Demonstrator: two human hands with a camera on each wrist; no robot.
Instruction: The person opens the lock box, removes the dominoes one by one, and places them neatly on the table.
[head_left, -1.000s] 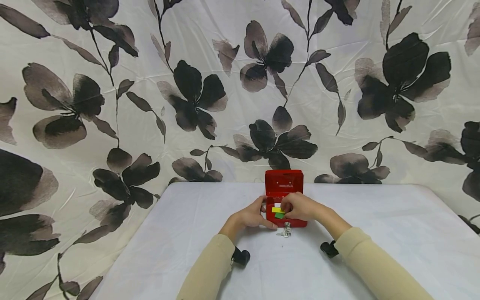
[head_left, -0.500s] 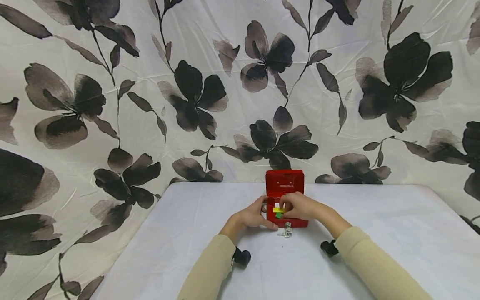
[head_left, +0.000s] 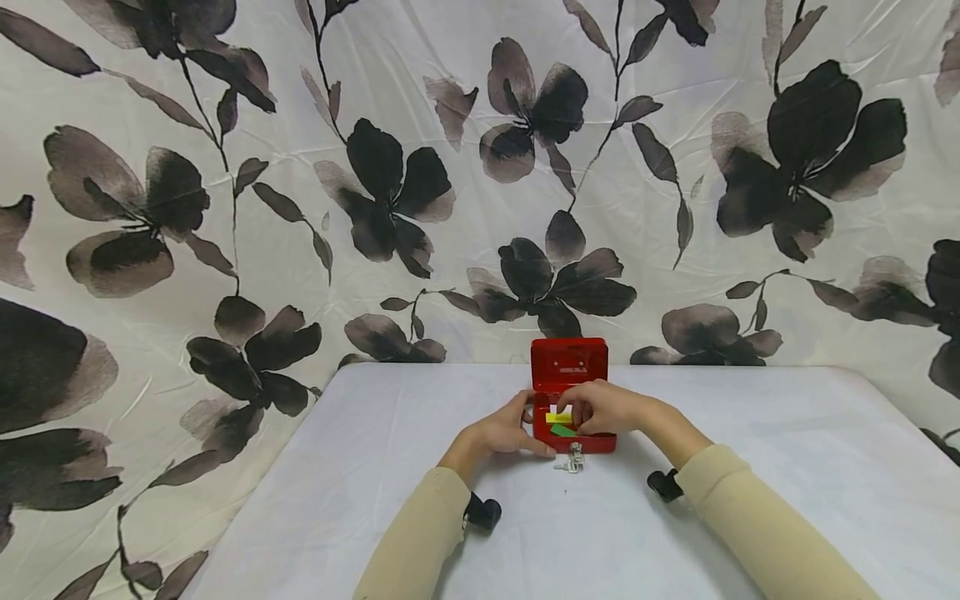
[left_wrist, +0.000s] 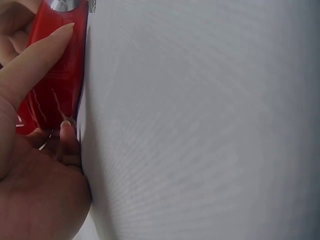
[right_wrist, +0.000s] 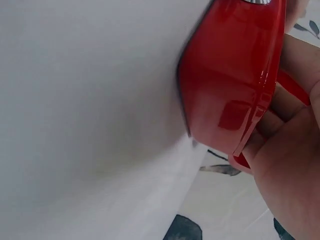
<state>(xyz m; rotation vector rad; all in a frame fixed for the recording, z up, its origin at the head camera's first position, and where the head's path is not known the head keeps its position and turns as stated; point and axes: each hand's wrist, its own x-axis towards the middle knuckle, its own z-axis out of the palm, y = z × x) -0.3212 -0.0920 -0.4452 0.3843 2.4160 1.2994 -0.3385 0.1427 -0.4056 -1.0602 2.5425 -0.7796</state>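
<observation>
"Fingers of your left hand (head_left: 501,429) grip the red box (head_left: 597,446), lower centre of the frame."
"And your right hand (head_left: 609,407)?"
"Curled inside the box, beside the green piece (head_left: 562,431); pinching cannot be confirmed."

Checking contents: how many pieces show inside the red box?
3: yellow piece in the middle, green piece in front, white piece behind; the right hand may hide more.

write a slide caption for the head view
Left hand grips an open red cash box while the right hand reaches in beside a yellow piece and a green piece.
</observation>
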